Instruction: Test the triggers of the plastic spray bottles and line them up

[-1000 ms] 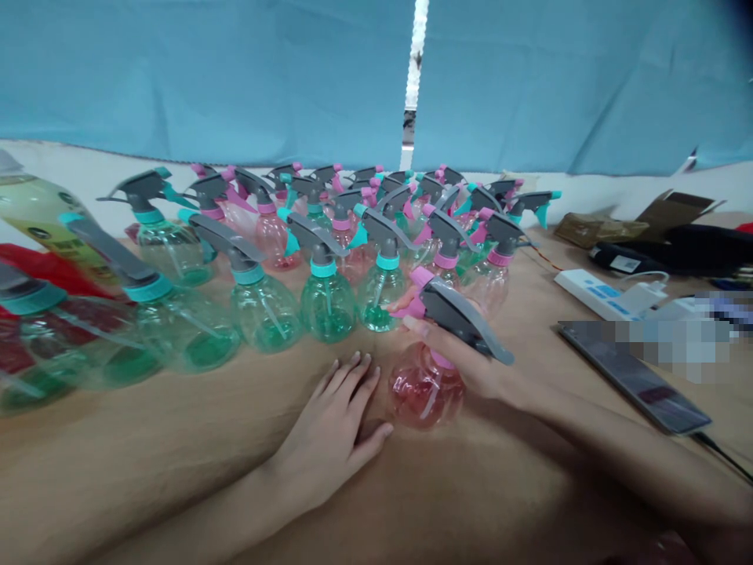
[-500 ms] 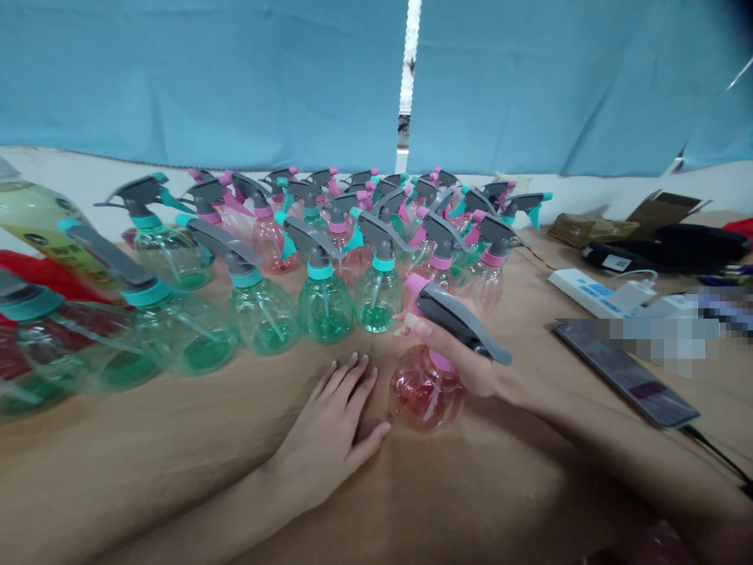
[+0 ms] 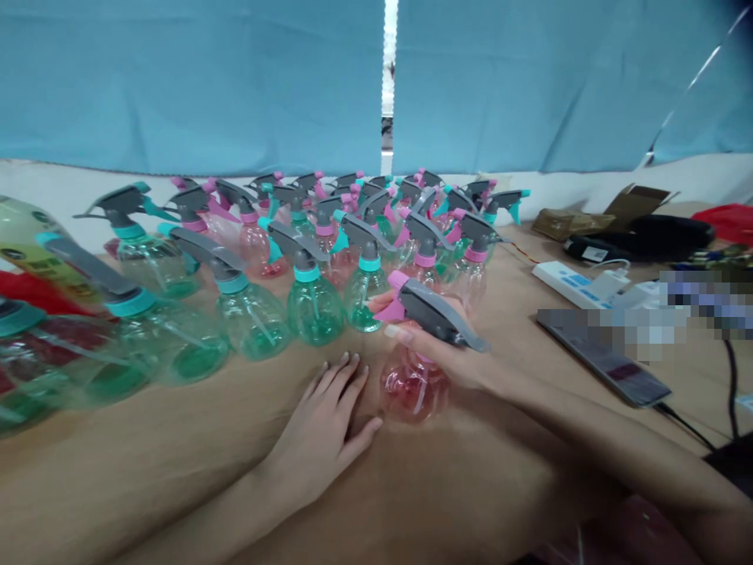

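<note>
My right hand (image 3: 438, 345) is closed around the neck of a pink spray bottle (image 3: 412, 388), just under its grey and pink trigger head (image 3: 438, 310). The bottle stands upright on the brown tabletop, its nozzle pointing left. My left hand (image 3: 329, 416) lies flat on the table to the left of it, fingers spread, holding nothing. Beyond my hands are several green spray bottles, the closest being one with a turquoise collar (image 3: 318, 310) and another beside it (image 3: 363, 302). Part of the pink bottle's neck is hidden by my right hand.
More green and pink spray bottles crowd the back, up to the blue curtain (image 3: 264, 86). At the right lie a phone (image 3: 605, 357) with a cable, a white power strip (image 3: 568, 284) and a cardboard box (image 3: 635, 205). A large yellowish bottle (image 3: 35, 235) leans at far left.
My right hand's fingers have closed further around the pink spray bottle's neck. The whole view has shifted slightly, so things appear further left. My left hand stays flat on the table.
</note>
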`<state>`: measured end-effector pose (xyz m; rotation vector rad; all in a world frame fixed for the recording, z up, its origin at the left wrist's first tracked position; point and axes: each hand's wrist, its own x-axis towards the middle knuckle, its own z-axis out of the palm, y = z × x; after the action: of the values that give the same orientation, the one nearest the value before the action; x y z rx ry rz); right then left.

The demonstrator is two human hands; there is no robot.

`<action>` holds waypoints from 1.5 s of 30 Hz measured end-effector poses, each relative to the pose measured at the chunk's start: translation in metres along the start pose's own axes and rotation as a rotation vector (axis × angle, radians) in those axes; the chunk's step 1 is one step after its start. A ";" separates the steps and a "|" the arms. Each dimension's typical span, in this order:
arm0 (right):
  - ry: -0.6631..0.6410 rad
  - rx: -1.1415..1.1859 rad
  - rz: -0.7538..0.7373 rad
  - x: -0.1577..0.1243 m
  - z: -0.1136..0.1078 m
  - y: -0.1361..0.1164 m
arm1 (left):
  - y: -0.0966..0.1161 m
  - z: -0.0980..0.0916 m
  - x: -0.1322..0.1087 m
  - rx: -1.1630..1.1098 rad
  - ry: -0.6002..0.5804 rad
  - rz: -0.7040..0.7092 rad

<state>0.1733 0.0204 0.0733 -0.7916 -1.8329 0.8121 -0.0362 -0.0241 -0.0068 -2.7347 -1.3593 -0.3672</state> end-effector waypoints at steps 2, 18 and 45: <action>0.018 -0.009 -0.003 0.001 -0.001 0.000 | 0.000 0.001 0.000 -0.002 0.007 0.000; 0.067 -0.163 -0.040 -0.028 -0.017 0.016 | -0.002 0.003 0.013 -0.077 0.065 -0.038; 0.312 -0.615 0.095 -0.051 -0.183 0.081 | 0.083 0.035 0.119 -0.120 -0.006 0.155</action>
<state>0.3734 0.0605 0.0436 -1.3185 -1.7755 0.1456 0.1058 0.0238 -0.0084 -2.9164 -1.1525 -0.4433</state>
